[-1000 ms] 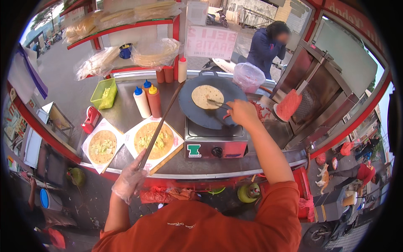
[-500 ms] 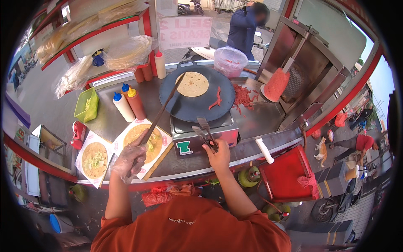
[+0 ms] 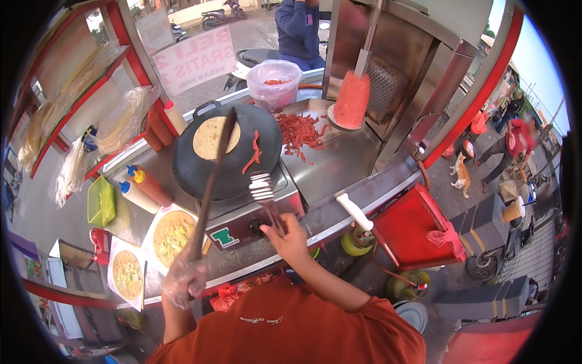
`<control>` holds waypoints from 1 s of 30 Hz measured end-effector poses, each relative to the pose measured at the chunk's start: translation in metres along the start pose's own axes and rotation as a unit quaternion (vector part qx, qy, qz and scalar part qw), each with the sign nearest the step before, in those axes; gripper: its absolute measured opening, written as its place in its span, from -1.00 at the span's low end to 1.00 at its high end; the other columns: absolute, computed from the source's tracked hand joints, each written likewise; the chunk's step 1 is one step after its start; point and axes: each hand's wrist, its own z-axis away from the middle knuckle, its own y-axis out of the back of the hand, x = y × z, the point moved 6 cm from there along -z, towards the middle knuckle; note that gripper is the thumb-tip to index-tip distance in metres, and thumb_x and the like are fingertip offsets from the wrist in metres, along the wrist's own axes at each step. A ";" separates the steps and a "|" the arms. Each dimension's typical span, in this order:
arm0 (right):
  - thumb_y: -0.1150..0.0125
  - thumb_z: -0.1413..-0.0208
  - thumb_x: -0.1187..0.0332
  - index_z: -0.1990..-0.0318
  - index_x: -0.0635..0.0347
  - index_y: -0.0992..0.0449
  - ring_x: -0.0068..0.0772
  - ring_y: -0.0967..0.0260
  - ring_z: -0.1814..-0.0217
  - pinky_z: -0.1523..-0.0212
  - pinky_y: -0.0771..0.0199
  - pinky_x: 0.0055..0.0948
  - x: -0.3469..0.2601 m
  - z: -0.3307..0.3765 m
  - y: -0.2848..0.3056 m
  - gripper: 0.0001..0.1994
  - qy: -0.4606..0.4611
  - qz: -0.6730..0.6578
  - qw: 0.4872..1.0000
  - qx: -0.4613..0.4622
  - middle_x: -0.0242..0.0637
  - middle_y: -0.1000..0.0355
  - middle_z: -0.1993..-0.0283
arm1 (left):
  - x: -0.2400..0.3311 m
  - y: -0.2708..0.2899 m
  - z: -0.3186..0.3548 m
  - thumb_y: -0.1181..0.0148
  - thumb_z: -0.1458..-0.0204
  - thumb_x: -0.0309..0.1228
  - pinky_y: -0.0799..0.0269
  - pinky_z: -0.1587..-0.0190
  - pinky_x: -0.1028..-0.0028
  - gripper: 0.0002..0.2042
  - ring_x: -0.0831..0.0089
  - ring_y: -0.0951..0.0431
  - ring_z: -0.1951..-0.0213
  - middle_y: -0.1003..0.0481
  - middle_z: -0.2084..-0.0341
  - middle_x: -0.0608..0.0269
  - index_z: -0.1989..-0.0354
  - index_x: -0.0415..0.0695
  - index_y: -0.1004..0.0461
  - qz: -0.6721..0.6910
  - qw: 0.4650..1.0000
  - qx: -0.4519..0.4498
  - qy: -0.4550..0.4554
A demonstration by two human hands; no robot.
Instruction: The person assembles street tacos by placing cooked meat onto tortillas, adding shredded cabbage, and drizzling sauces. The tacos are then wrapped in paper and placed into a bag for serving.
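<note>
My left hand (image 3: 187, 280), in a clear plastic glove, is closed round the handle of a long dark knife (image 3: 211, 188). Its blade reaches over the round black griddle (image 3: 182, 159) and crosses in front of a flatbread (image 3: 212, 134) there. My bare right hand (image 3: 287, 240) grips metal tongs (image 3: 262, 193) with slotted ends, held at the griddle's near right edge. Reddish meat strips (image 3: 253, 153) lie on the griddle just beyond the tongs. By my left hand, two flatbreads topped with shredded greens, a nearer-centre one (image 3: 173, 236) and a left one (image 3: 127, 273), rest on paper.
Meat shavings (image 3: 298, 134) lie on the steel counter below a meat cone (image 3: 351, 100) on a spit. Sauce bottles (image 3: 151, 187) and a green basket (image 3: 100, 201) stand left. A plastic-lined tub (image 3: 274, 82) is behind the griddle. A white handle (image 3: 354, 212) juts over the counter's front edge.
The view has swung right, so the stall appears shifted left. The tongs now sit nearer the meat strips, their slotted ends turned broadside. Both hands keep their holds.
</note>
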 end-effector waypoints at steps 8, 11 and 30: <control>-0.14 -0.52 0.18 -0.19 0.29 -0.45 -0.66 -0.29 0.63 0.61 -0.26 -0.60 0.007 -0.025 0.165 -0.65 -0.021 -0.193 0.977 0.084 -0.42 -0.40 0.34 | -0.066 -0.157 -0.121 -0.19 -0.29 -0.37 -0.34 0.57 0.52 -0.29 0.61 -0.35 0.59 -0.39 0.38 0.34 -0.59 0.13 -0.05 0.091 0.959 -0.214 0.163; -0.02 -0.57 0.11 -0.22 0.36 -0.48 -0.65 -0.25 0.67 0.65 -0.21 -0.60 0.006 -0.027 0.190 -0.57 -0.005 -0.169 0.977 0.128 -0.40 -0.38 0.33 | -0.102 -0.193 -0.207 -0.14 -0.35 -0.31 -0.45 0.49 0.47 -0.46 0.58 -0.43 0.55 -0.52 0.25 0.25 -0.48 0.07 -0.20 0.098 0.963 -0.177 0.178; 0.08 -0.48 0.25 -0.35 0.14 -0.32 0.44 -0.56 -0.14 -0.15 -0.54 0.26 0.047 -0.273 0.058 -0.61 -0.015 0.455 0.879 -0.138 0.31 -0.43 -0.25 | -0.114 -0.123 -0.064 -0.01 -0.51 -0.14 -0.40 -0.39 0.40 -0.46 0.34 -0.51 -0.34 -0.52 -0.32 0.04 -0.54 -0.15 -0.25 -0.350 0.859 -0.366 0.075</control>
